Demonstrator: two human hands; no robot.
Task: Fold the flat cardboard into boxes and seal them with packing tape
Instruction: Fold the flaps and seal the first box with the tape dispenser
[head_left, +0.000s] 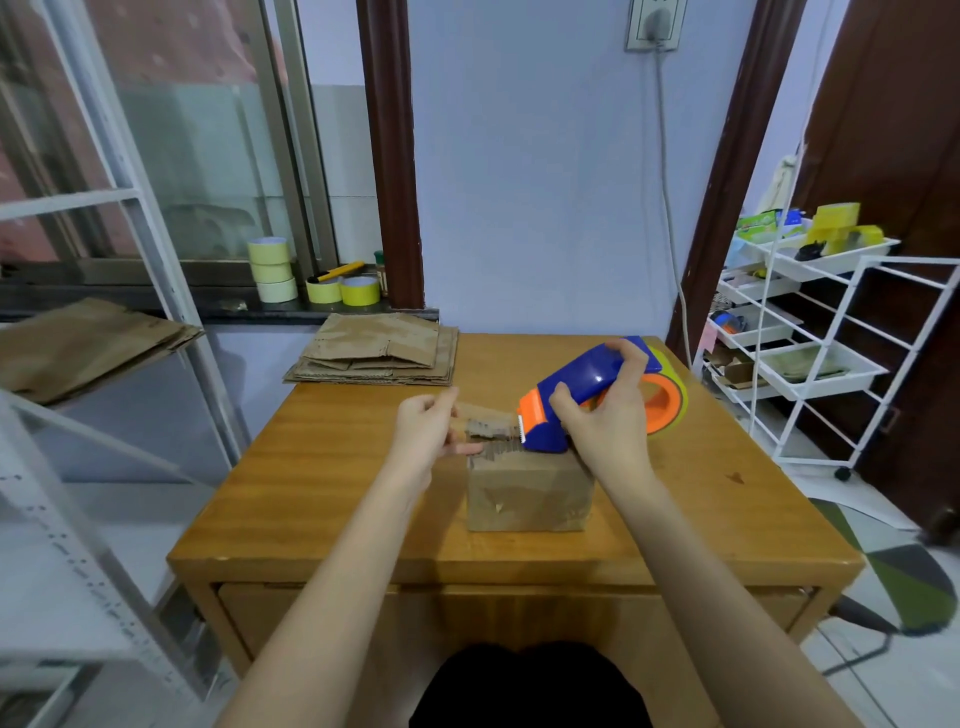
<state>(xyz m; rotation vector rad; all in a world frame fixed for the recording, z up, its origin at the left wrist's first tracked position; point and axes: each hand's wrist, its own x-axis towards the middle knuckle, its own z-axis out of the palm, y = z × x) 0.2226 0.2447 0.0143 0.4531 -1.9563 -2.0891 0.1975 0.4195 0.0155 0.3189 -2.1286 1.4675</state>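
A person is reaching both bare forearms up from the bottom edge toward the middle of a wooden table (322, 467), where a small folded cardboard box (527, 493) is standing. The right hand (605, 415) is curling around a blue and orange tape dispenser (576, 395), thumb lying on the blue body and fingers wrapping over its top, and is holding the dispenser's serrated mouth against the box's top edge, at about 12 o'clock from the box. The left hand (423, 428), at about 9 o'clock from the dispenser, is pinching the free end of the strip of clear packing tape (488, 421), which is stretching between it and the cutter just above the box's upper left corner. The tape itself is nearly transparent and blurred, so its edges are hard to make out, and the box's top flaps are mostly hidden behind the hands and dispenser. The yellow-green roll (672, 389) on the orange hub is sticking out at 3 o'clock of the right hand, partly covered by the fingers. A stack of flat cardboard (379, 353) is lying at the table's far left corner, at about 11 o'clock from the box, well apart from both hands. Spare tape rolls (272, 270) are sitting on the window sill beyond it, and a white wire cart (831, 332) is standing at 3 o'clock.
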